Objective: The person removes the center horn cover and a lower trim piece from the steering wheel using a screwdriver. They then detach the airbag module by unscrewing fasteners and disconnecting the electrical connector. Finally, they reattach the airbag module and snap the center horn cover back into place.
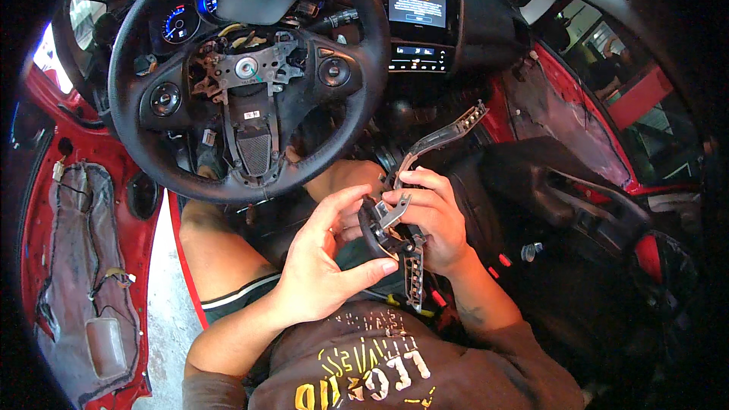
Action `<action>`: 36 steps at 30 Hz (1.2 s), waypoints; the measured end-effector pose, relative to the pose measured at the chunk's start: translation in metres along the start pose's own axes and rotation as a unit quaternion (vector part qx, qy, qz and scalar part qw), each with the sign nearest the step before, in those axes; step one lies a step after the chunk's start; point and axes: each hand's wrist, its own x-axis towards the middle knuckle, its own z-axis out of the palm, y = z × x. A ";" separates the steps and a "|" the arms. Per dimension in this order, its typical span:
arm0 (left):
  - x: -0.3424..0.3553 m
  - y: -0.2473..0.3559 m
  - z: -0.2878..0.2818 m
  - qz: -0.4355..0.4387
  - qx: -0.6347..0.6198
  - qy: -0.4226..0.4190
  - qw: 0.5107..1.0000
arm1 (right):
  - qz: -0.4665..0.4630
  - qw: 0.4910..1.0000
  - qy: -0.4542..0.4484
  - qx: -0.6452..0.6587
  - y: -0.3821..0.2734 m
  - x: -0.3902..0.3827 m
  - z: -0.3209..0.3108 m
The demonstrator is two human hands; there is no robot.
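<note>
Above my lap I hold a black plastic trim piece (442, 134) with both hands. It has a long bent arm reaching up to the right, and a ribbed lower end (414, 279) hanging down. My left hand (323, 258) has its thumb and fingers around a rounded black part (369, 229) at the piece's middle. My right hand (437, 220) grips the trim piece from the other side, fingers curled over it near a small grey bracket (396, 212). How the rounded part joins the trim is partly hidden by my fingers.
Ahead is a steering wheel (370, 99) with its centre uncovered, showing a metal hub plate (262, 65). A lit screen (417, 7) sits on the dashboard to its right. The red door (152, 266) at left stands open, its inner panel stripped. Black parts lie at right.
</note>
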 end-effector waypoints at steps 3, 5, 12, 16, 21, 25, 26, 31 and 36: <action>0.001 -0.002 0.000 0.014 0.015 -0.004 1.000 | 0.020 1.000 0.005 0.007 -0.002 0.001 0.001; 0.002 -0.003 0.000 0.012 0.011 -0.011 1.000 | 0.020 1.000 0.017 0.009 0.001 -0.001 0.003; 0.003 -0.019 -0.015 0.023 -0.072 -0.057 0.996 | -0.025 0.995 0.037 -0.090 -0.003 -0.003 -0.001; -0.001 -0.046 -0.035 -0.032 -0.230 -0.088 0.969 | -0.105 0.980 0.067 -0.158 -0.005 -0.016 0.014; -0.007 -0.059 -0.046 -0.142 -0.398 -0.150 0.894 | -0.124 0.981 0.067 -0.136 -0.009 -0.020 0.033; -0.008 -0.065 -0.053 -0.166 -0.344 -0.144 0.913 | -0.148 0.982 0.058 -0.098 -0.004 -0.015 0.046; -0.008 -0.065 -0.056 -0.168 -0.323 -0.142 0.920 | -0.142 0.985 0.035 -0.090 -0.004 -0.015 0.045; -0.014 -0.085 -0.062 -0.216 -0.418 -0.101 0.877 | -0.108 0.992 0.022 -0.064 -0.003 -0.019 0.058; -0.010 -0.080 -0.070 -0.337 -0.446 -0.030 0.829 | -0.036 0.998 -0.028 -0.032 0.006 -0.026 0.066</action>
